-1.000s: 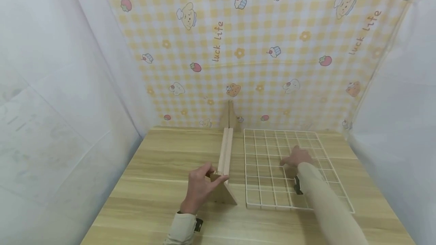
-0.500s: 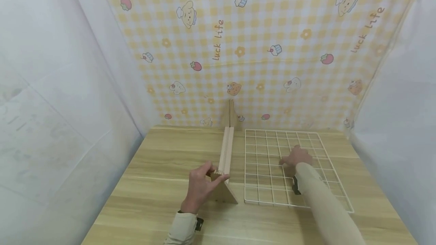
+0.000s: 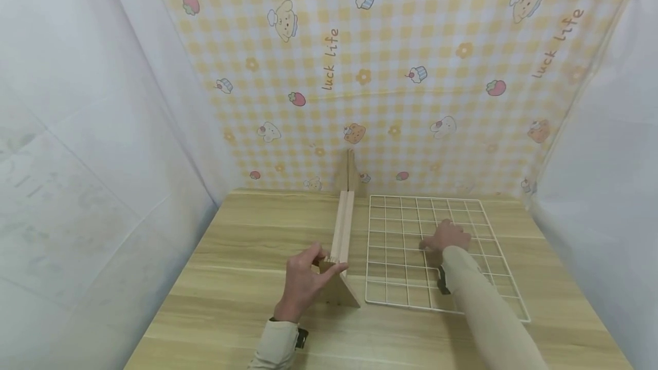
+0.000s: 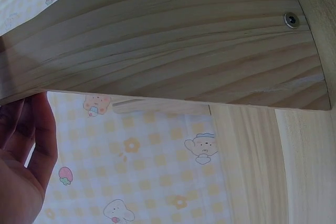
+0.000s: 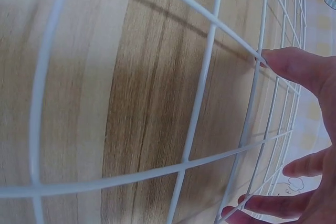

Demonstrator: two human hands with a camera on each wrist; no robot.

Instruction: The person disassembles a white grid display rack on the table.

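Observation:
A wooden stand point(image 3: 342, 224) has a long grooved bar with an upright tapered panel at each end. My left hand point(image 3: 303, 281) pinches the top of the near end panel point(image 3: 339, 293), thumb on the near side and fingers behind. In the left wrist view that panel point(image 4: 157, 45) shows two metal screws near its base, and my left fingers point(image 4: 44, 135) reach up beside its tip. To the right, a white wire grid panel point(image 3: 389, 263) lies over the table. My right hand point(image 3: 446, 237) grips its wires from above; in the right wrist view thumb point(image 5: 294, 64) and fingertips hook at separate wires.
The wood-grain table point(image 3: 231, 278) extends under both things. A yellow checked cloth point(image 3: 390, 33) hangs behind its back edge, close to the stand's far end panel point(image 3: 350, 173). White sheets point(image 3: 103, 130) hang at both sides.
The wire grid has shifted slightly left, its near left corner closer to the stand, and my right hand has moved a little left with it. My left hand keeps its hold on the stand.

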